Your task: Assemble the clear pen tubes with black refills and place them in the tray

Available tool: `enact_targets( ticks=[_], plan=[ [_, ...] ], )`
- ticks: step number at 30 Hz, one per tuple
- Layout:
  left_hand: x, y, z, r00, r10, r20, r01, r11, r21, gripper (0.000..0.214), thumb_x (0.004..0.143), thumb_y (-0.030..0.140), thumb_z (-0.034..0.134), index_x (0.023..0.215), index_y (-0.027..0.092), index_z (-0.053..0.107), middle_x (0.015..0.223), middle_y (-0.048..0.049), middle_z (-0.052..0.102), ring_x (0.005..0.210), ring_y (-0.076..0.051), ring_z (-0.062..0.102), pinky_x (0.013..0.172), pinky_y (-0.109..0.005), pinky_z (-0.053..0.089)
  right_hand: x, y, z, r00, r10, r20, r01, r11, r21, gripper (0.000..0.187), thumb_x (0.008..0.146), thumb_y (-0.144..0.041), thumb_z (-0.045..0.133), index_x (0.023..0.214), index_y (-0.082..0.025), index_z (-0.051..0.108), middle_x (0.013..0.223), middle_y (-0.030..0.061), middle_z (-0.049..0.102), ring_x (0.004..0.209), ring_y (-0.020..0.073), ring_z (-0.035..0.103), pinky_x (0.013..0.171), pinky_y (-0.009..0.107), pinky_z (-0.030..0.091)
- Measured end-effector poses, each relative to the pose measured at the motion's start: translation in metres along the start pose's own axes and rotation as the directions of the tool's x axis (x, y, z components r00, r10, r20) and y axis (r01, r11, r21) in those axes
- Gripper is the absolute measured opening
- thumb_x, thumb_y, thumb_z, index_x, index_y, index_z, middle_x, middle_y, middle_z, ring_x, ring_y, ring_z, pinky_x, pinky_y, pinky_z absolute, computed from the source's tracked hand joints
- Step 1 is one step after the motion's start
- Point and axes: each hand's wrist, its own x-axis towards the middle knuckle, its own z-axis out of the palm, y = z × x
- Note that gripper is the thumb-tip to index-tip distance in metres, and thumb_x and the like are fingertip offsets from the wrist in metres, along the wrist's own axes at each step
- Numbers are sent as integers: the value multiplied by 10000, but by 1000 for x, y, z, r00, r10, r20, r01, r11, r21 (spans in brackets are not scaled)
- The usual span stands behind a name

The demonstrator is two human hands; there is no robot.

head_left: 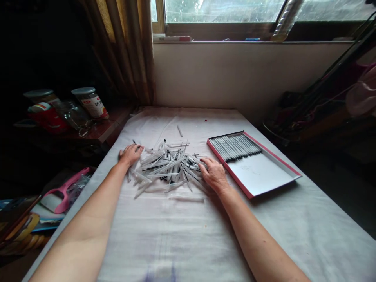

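Note:
A loose heap of clear plastic pen barrels (pixel 160 166) and thin black pen refills (pixel 188 172) lies on the cloth-covered table between my hands. My left hand (pixel 130 154) rests at the heap's left edge, palm down, fingers loosely bent. A dark thin tip pokes out just beyond it; its thumb is hidden. On the heap's right edge, my right hand (pixel 214 172) lies with fingers apart, touching some barrels. Beside it stands a shallow red-edged box (pixel 249 180), where a row of assembled-looking pens (pixel 235 145) fills the far part, dark ends toward me.
One barrel (pixel 179 131) lies apart beyond the heap, near a small red bit (pixel 206 120). To the left, a dark side table holds lidded jars (pixel 91 103); a pink-handled item (pixel 66 190) sits lower down. A wall and window (pixel 220 11) bound the far side.

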Motion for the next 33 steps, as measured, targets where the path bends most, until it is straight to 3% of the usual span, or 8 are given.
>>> enact_targets(
  ticks=[5,11,14,17,20,24,28,33],
  plan=[
    [-29,25,10,969,237,73,-230,969,-95,556,936,491,287,1347,197,519,1400,-72,558,1297,-195,492,1095,-313,340,-21,-2,-1,987,-131,-89,135,990,46,402,911,-404,499,1209,-173,639,1304,145,599,1216,266,527,1025,422,375],
    [-82,25,13,927,371,57,-362,923,-131,864,806,679,471,1500,200,281,1555,-130,327,1414,-300,327,1138,-451,279,-53,-6,-14,855,-474,209,480,877,25,931,661,-673,698,1421,-190,460,1514,200,353,1408,358,278,1124,548,210],
    [-103,31,18,918,396,10,-393,913,-105,909,727,674,595,1473,223,338,1560,-149,307,1415,-346,310,1131,-517,269,-50,-12,-6,876,-412,249,435,899,-41,827,740,-585,681,1431,-197,445,1519,201,346,1415,344,269,1124,558,193],
    [-109,47,23,905,394,-163,-417,897,-147,682,805,576,572,1373,212,474,1471,-131,460,1348,-299,429,1108,-461,334,-36,-18,5,907,-374,194,394,916,-74,634,830,-473,629,1386,-197,503,1488,186,408,1387,318,328,1120,531,209],
    [-101,67,28,909,270,-317,-341,919,-196,411,906,428,466,1240,216,575,1311,-102,618,1234,-256,545,1077,-438,368,-25,-21,13,923,-369,110,378,922,-78,517,850,-442,620,1299,-188,584,1435,178,479,1335,310,401,1102,503,245],
    [-80,93,32,936,94,-340,-177,959,-220,323,926,337,440,1179,225,604,1217,-104,678,1154,-277,596,1089,-515,311,-23,-20,15,928,-372,1,371,926,-63,245,907,-361,559,1039,-211,702,1338,132,581,1262,267,478,1085,452,274],
    [-72,105,30,937,30,-348,-123,961,-248,309,930,312,426,1171,229,601,1216,-102,682,1142,-278,604,1091,-527,289,-27,-16,10,926,-367,-87,365,930,-34,226,935,-320,508,917,-210,705,1286,113,620,1228,248,504,1062,413,312],
    [-98,97,23,887,162,-432,-258,950,-175,300,945,326,425,1166,231,603,1166,-85,701,1119,-254,619,1128,-524,245,-34,-8,0,960,-193,-204,212,975,72,321,971,-334,398,976,-188,684,1054,113,717,1008,219,637,935,342,427]
  ],
)
